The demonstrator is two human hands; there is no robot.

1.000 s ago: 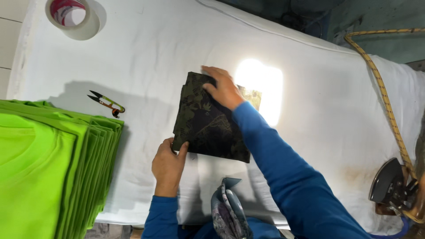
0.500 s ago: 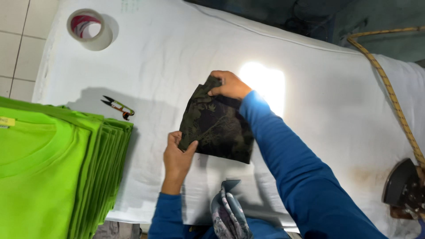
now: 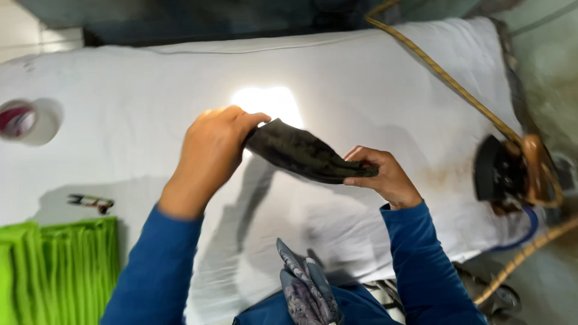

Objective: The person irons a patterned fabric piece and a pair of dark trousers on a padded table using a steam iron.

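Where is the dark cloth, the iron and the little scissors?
dark cloth [image 3: 304, 157], head view, on the middle of the fold.
iron [image 3: 495, 170], head view, on its dark soleplate.
little scissors [image 3: 90, 202], head view, on the handles.

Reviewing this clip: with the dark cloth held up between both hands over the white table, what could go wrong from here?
1. The dark cloth is pinched only at its ends by the left hand and right hand; a loose grip could let it sag or drop.
2. The iron sits close to the right hand on the white table; an elbow swing might strike it.
3. Its cord crosses the table and could snag.
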